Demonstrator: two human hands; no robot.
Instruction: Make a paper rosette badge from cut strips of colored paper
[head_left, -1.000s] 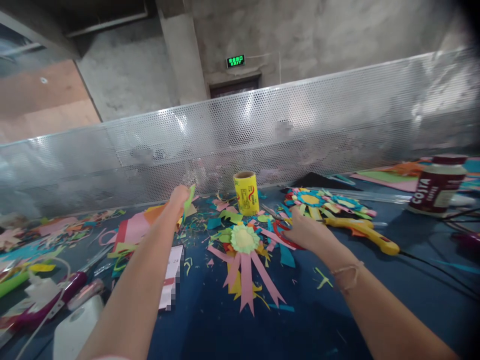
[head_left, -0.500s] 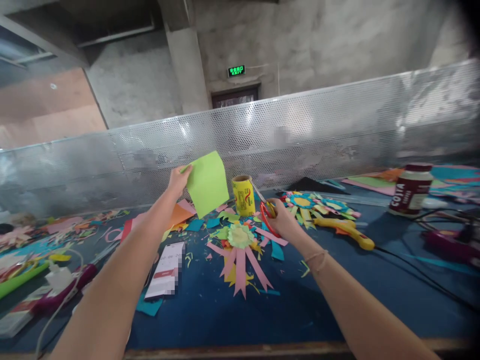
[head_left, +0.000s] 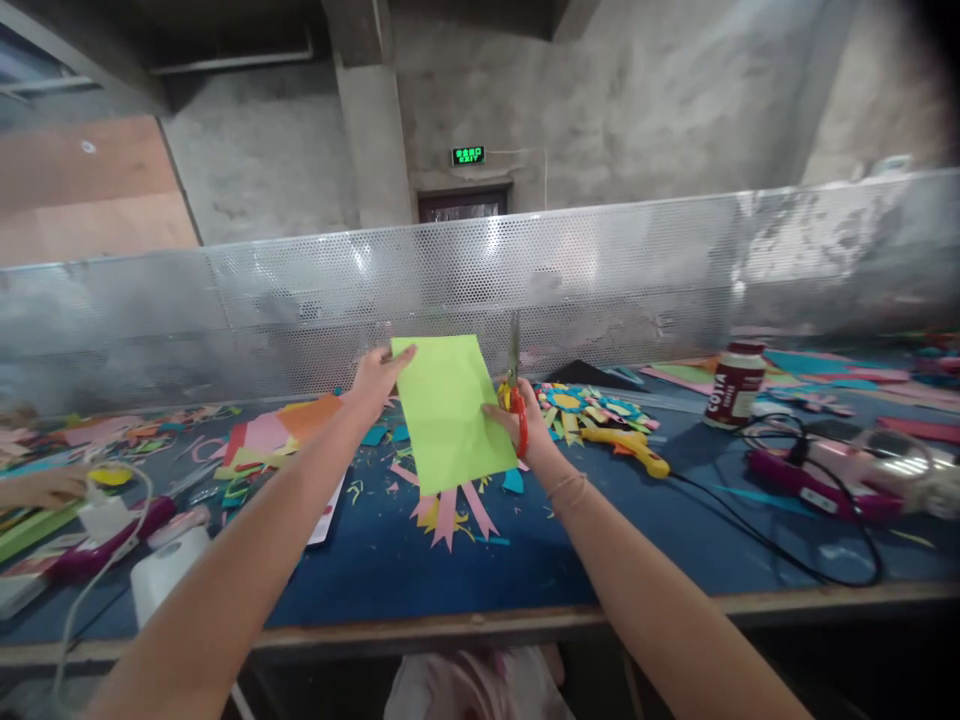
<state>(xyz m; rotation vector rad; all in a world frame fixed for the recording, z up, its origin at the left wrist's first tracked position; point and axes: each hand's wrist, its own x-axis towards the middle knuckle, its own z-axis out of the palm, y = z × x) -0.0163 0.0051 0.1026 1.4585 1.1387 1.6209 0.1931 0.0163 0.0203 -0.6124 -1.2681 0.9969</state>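
My left hand [head_left: 382, 378] pinches the upper left corner of a light green sheet of paper [head_left: 454, 420], held upright above the table. My right hand [head_left: 525, 420] is wrapped round the red and yellow handles of a pair of scissors [head_left: 514, 350], blades pointing up and close together. Its thumb also rests on the sheet's right edge. Below the sheet, pink tails of a paper rosette [head_left: 445, 520] stick out on the table; the rosette's middle is hidden behind the paper.
Finished paper rosettes [head_left: 566, 398] and a yellow glue gun [head_left: 630, 447] with a black cord lie to the right. Beyond stands a brown-labelled bottle [head_left: 735, 385]. Paper scraps [head_left: 270, 430] and a phone [head_left: 328, 510] are at left, with another person's hand [head_left: 56, 487] by a power strip [head_left: 112, 540].
The green sheet has turned to face me and moved right and down. My right hand has come to its edge, the scissors now pointing up. The yellow tape roll is hidden; another person's hand appears left.
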